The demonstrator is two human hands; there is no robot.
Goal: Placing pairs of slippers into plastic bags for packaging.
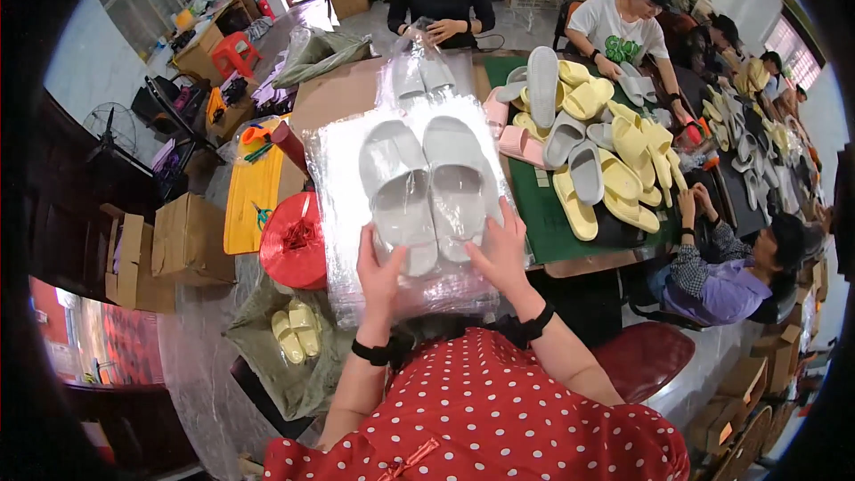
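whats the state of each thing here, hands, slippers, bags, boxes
left hand: flat on the clear bag, fingers spread
right hand: flat on the clear bag, fingers spread
white slippers: paired side by side inside the bag
clear bag: lying flat on a stack of bags
yellow and grey slippers: loose, unbagged, piled on the green mat
cardboard box: closed, on the floor
green sack: open, yellow slippers inside

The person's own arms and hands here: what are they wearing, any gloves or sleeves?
No gloves: the left hand and right hand are bare, and both forearms are bare too. Each wrist carries a black band, the left wristband and the right wristband. The red garment with white polka dots covers the body below; no sleeve reaches the forearms.
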